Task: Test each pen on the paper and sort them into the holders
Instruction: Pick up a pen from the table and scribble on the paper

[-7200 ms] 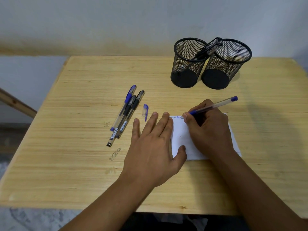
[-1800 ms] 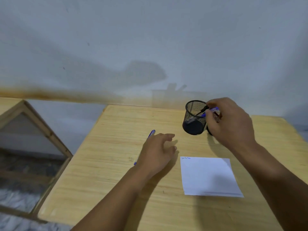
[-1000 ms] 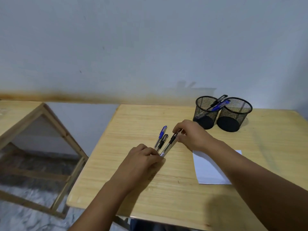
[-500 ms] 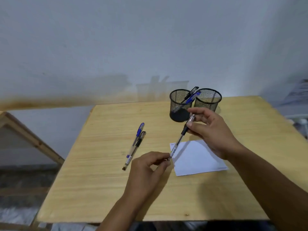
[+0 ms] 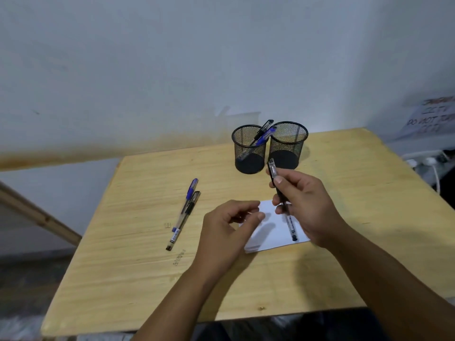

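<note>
My right hand (image 5: 307,205) grips a black pen (image 5: 290,223) around its middle, holding it nearly upright above the white paper (image 5: 270,235). The capped end points up and the black back end hangs just over the sheet. My left hand (image 5: 229,230) hovers at the paper's left edge with curled fingers and nothing in them. A blue pen (image 5: 190,191) and a black pen (image 5: 186,216) lie side by side on the table, left of my hands. The left mesh holder (image 5: 248,153) contains a blue and a black pen. The right mesh holder (image 5: 288,146) looks empty.
The wooden table (image 5: 147,279) stands against a pale wall. A slanted wooden frame (image 5: 37,212) sits beyond its left edge. On the far right are a handwritten sign (image 5: 428,116) and a white power strip with a cable (image 5: 429,162).
My left hand has let go of the black pen's lower end. My right hand has swung the pen upright over the paper. The camera has tilted down.
</note>
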### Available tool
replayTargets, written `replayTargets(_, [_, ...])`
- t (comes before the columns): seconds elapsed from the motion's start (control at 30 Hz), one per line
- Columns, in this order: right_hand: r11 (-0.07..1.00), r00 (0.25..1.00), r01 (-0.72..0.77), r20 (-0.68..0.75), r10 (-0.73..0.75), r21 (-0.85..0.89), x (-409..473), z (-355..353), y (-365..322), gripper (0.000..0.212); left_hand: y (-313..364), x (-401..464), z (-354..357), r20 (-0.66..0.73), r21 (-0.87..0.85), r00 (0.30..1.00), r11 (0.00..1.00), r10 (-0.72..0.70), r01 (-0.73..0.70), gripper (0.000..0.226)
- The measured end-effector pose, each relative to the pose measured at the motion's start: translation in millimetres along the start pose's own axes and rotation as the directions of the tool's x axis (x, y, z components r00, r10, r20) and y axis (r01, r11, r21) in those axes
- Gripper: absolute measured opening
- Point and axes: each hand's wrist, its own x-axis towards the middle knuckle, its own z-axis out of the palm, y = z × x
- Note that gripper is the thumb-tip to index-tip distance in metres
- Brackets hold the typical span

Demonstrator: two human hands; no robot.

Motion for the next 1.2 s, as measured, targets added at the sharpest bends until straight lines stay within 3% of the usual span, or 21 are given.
replayTargets(0.1, [0.995,1.0,-0.003,-0.024,0.0,-0.099,-8,1,7,0.019,2,15,-1,-0.004,-0.017,0.998,0.998,-0.066,0.066,0.022])
replayTargets(0.3, [0.992,0.998,-0.054,-0.032,0.051,-0.113,-23,8,9,0.015,10,36,5,0.016,-0.123,0.985,0.977,-0.172,0.172,0.018])
replayTargets(0.63, [0.963,0.995,-0.086,-0.065,0.072,-0.256,-28,12,15,0.031,1,36,5,0.092,-0.105,0.962,0.958,-0.258,0.267,0.012])
replayTargets(0.83, [0.969,0.981,-0.194,-0.056,0.188,-0.154,-30,9,26,0.021,-4,49,-10,-0.108,-0.188,0.958,0.951,-0.267,0.244,0.014])
replayTargets(0.9, [0.97,0.972,-0.228,-0.082,0.222,-0.085,-31,5,29,0.015,-9,55,-21,-0.173,-0.12,0.95,0.963,-0.261,0.243,0.017])
replayTargets(1.0, [0.97,0.968,-0.236,-0.097,0.23,-0.054,-31,-1,33,0.024,-22,60,-33,-0.163,0.104,0.95,0.952,-0.268,0.287,0.025])
replayTargets(1.2, [0.985,0.98,-0.171,-0.112,0.165,-0.038,-38,-7,31,0.021,-42,61,-33,-0.145,0.483,0.947,0.815,-0.288,0.322,0.036])
